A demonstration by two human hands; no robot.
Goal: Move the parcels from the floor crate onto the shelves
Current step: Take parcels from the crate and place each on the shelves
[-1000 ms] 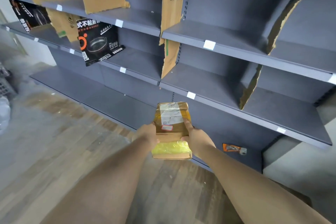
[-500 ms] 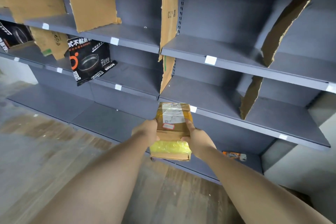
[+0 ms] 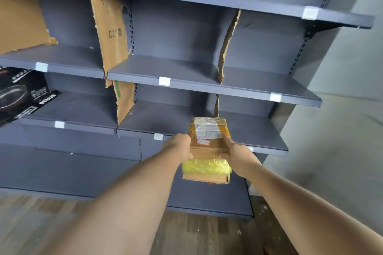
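Parcel point(image 3: 207, 149) gripped at both sides, left hand point(image 3: 178, 147), right hand point(image 3: 238, 158), arms outstretched

Taped parcel point(image 3: 207, 152) between both hands point(image 3: 178, 147) point(image 3: 238, 158)

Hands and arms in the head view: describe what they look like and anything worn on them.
The left hand and right hand are bare: no gloves, rings or watch show. Both forearms are uncovered too, no sleeve in view.

Bare left forearm point(image 3: 128, 203); bare right forearm point(image 3: 300, 198)
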